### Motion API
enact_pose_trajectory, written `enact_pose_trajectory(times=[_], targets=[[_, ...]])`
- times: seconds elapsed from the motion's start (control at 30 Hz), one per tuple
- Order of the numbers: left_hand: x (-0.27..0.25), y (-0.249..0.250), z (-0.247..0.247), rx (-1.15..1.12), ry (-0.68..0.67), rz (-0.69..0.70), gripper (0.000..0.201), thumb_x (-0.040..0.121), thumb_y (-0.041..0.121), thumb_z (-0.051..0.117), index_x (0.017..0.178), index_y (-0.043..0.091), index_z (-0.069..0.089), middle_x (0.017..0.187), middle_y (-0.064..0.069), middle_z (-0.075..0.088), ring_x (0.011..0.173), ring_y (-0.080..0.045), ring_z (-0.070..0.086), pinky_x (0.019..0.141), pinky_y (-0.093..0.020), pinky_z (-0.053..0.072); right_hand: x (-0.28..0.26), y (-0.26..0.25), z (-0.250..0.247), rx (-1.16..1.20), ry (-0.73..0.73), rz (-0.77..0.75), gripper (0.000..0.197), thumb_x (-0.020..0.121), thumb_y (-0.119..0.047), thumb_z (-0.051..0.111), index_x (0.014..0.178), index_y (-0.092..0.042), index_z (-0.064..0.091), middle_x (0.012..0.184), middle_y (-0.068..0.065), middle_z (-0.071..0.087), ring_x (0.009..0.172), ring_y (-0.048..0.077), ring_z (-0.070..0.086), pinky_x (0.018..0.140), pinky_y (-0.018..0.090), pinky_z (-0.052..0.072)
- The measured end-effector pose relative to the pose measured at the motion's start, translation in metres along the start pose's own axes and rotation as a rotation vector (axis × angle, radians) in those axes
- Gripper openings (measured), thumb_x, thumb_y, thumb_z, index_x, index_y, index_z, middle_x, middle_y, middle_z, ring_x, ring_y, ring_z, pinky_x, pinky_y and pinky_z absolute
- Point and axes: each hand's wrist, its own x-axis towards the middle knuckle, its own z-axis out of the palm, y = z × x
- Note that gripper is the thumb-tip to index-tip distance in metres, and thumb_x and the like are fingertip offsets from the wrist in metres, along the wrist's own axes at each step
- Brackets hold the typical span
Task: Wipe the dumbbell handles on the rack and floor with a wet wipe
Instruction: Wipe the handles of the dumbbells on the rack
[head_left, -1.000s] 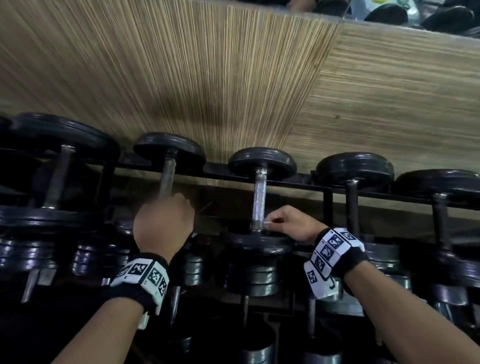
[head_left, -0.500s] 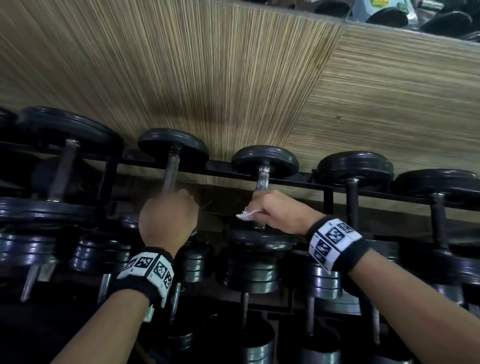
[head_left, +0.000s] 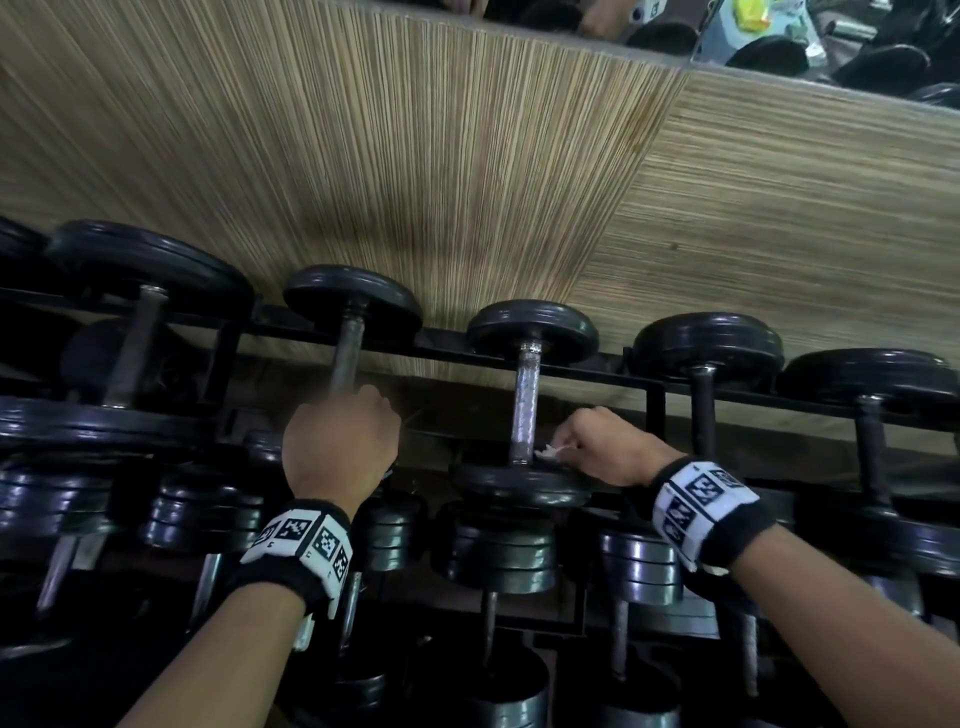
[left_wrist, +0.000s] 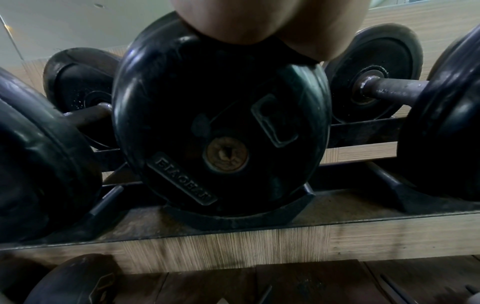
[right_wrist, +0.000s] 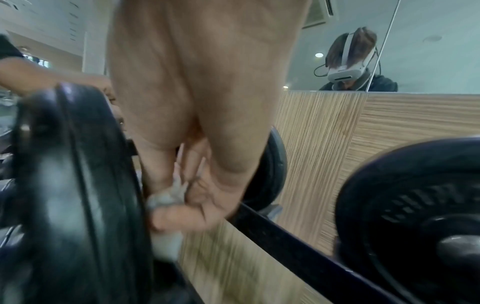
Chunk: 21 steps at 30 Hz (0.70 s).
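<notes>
**Wipe at the foot of the middle handle, left hand on its neighbour**

Your right hand (head_left: 602, 447) sits low beside the middle dumbbell handle (head_left: 524, 400) on the top row of the rack (head_left: 654, 400), just above the near weight plate (head_left: 519, 483). Its fingers are curled and pinch a crumpled white wet wipe (head_left: 549, 451), which shows at the base of that handle, on its right side. In the right wrist view the wet wipe (right_wrist: 168, 197) is bunched between your thumb and fingers, pressed close against the edge of a black plate (right_wrist: 78, 185); that view is blurred, so you cannot tell whether the wipe wraps the bar or only touches it.

Your left hand (head_left: 340, 441) is closed into a fist around the lower part of the neighbouring handle (head_left: 347, 358), one place to the left. The bar rises out of the top of your fist toward its far plate (head_left: 353, 301). The left wrist view shows only the heel of your left hand (left_wrist: 259, 20) above the face of a black plate (left_wrist: 221, 127).

Both wrists carry black bands with white coded patches (head_left: 306, 545). More dumbbells stand on either side along the row, and others lie on a lower tier (head_left: 498, 561). Behind the rack runs a wood-grain wall panel (head_left: 415, 182), with a mirror (right_wrist: 389, 41) above it.
</notes>
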Motion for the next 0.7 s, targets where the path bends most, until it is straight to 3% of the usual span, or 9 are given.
enact_pose_trajectory(times=[0.07, 0.17, 0.3, 0.37, 0.43, 0.5, 0.57, 0.6, 0.7], targets=[[0.000, 0.001, 0.000, -0.009, -0.002, 0.004, 0.023, 0.087, 0.021, 0.068, 0.067, 0.011, 0.064, 0.043, 0.001, 0.047, 0.041, -0.015, 0.027, 0.050, -0.026, 0.031, 0.015, -0.007, 0.010, 0.084, 0.031, 0.114, 0.026, 0.098, -0.023, 0.061, 0.080, -0.007, 0.071, 0.084, 0.010, 0.072, 0.077, 0.019, 0.061, 0.074, 0.031, 0.049], [-0.001, 0.000, -0.002, -0.004, 0.017, 0.004, 0.021, 0.084, 0.020, 0.070, 0.067, 0.010, 0.065, 0.043, -0.001, 0.049, 0.041, -0.016, 0.027, 0.050, -0.026, 0.031, 0.022, -0.010, 0.021, 0.330, -0.026, 0.107, 0.019, 0.096, -0.010, 0.062, 0.082, -0.011, 0.075, 0.080, 0.004, 0.070, 0.068, 0.007, 0.056, 0.069, 0.021, 0.045], [-0.001, 0.001, 0.000, 0.009, -0.011, -0.003, 0.021, 0.085, 0.021, 0.069, 0.068, 0.010, 0.066, 0.044, -0.001, 0.051, 0.037, -0.021, 0.042, 0.050, -0.027, 0.034, 0.003, -0.003, 0.019, 0.485, -0.001, 0.080, 0.021, 0.097, -0.019, 0.065, 0.078, -0.018, 0.074, 0.076, -0.007, 0.069, 0.068, -0.002, 0.058, 0.074, 0.018, 0.046], [-0.001, 0.001, 0.002, 0.010, -0.045, -0.013, 0.020, 0.088, 0.025, 0.066, 0.073, 0.012, 0.067, 0.051, 0.001, 0.057, 0.044, -0.022, 0.051, 0.055, -0.032, 0.038, -0.006, -0.005, 0.014, 0.441, 0.046, 0.067, 0.021, 0.097, -0.025, 0.066, 0.082, -0.015, 0.076, 0.082, -0.004, 0.074, 0.073, 0.001, 0.064, 0.075, 0.017, 0.048], [-0.003, 0.006, 0.004, -0.041, -0.078, -0.020, 0.017, 0.091, 0.033, 0.062, 0.086, 0.019, 0.070, 0.068, 0.005, 0.067, 0.062, -0.020, 0.062, 0.066, -0.036, 0.044, -0.016, -0.014, 0.011, 0.513, 0.090, 0.036, 0.021, 0.095, -0.030, 0.068, 0.086, -0.013, 0.078, 0.087, -0.001, 0.076, 0.078, 0.008, 0.067, 0.078, 0.022, 0.050], [-0.005, 0.024, 0.003, -0.292, -0.224, 0.011, 0.023, 0.092, 0.038, 0.061, 0.108, 0.024, 0.069, 0.092, 0.009, 0.070, 0.084, -0.015, 0.065, 0.081, -0.038, 0.049, -0.021, -0.028, 0.014, 0.627, 0.131, -0.023, 0.024, 0.095, -0.031, 0.069, 0.091, -0.009, 0.078, 0.085, -0.001, 0.073, 0.076, 0.005, 0.063, 0.077, 0.022, 0.049], [-0.010, 0.052, 0.003, -0.674, -0.493, 0.013, 0.034, 0.095, 0.034, 0.062, 0.126, 0.021, 0.062, 0.110, 0.010, 0.066, 0.101, -0.008, 0.062, 0.094, -0.033, 0.049, -0.020, -0.039, 0.023, 0.741, 0.196, -0.057, 0.020, 0.096, -0.024, 0.067, 0.095, -0.007, 0.077, 0.087, 0.000, 0.072, 0.081, 0.004, 0.062, 0.081, 0.021, 0.047], [-0.012, 0.066, 0.004, -0.816, -0.592, 0.010, 0.033, 0.096, 0.030, 0.062, 0.127, 0.019, 0.062, 0.111, 0.011, 0.066, 0.103, -0.004, 0.061, 0.097, -0.027, 0.047, -0.020, -0.042, 0.029, 0.815, 0.242, -0.071, 0.017, 0.096, -0.022, 0.067, 0.097, -0.009, 0.077, 0.092, 0.002, 0.074, 0.085, 0.007, 0.064, 0.085, 0.022, 0.048], [-0.009, 0.085, 0.013, -0.992, -0.650, -0.023, 0.017, 0.096, 0.027, 0.064, 0.109, 0.019, 0.071, 0.100, 0.012, 0.072, 0.095, 0.001, 0.065, 0.089, -0.018, 0.047, -0.020, -0.039, 0.044, 1.001, 0.431, -0.056, 0.010, 0.093, -0.019, 0.071, 0.102, -0.014, 0.074, 0.092, 0.004, 0.076, 0.089, 0.018, 0.068, 0.088, 0.030, 0.052]])
